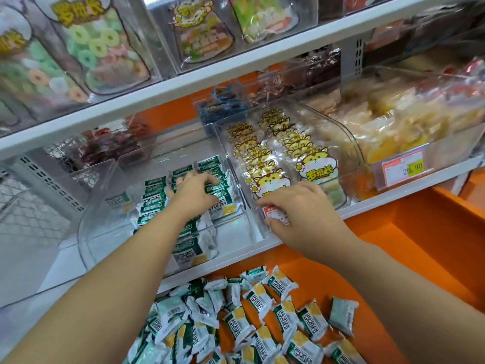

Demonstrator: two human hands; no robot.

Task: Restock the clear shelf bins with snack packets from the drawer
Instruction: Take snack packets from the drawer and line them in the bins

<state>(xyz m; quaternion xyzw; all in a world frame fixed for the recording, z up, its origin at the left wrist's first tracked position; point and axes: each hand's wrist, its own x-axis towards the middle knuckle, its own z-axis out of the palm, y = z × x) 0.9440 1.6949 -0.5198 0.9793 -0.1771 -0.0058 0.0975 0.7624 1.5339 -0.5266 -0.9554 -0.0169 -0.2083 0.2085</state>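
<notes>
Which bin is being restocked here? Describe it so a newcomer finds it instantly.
On the lower white shelf, just above the orange drawer, find the clear bin the left hand reaches into. Unlike the neighbouring cat-logo packets, it holds green-and-white packets.

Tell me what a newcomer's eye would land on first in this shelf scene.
First, the loose heap of green-and-white snack packets in the bright orange drawer at the bottom. Above it, the left hand reaches into the clear plastic shelf bin onto rows of the same packets, while the right hand rests on the bin's front right corner. To the right, yellow cartoon-cat packets fill the neighbouring bin.
</notes>
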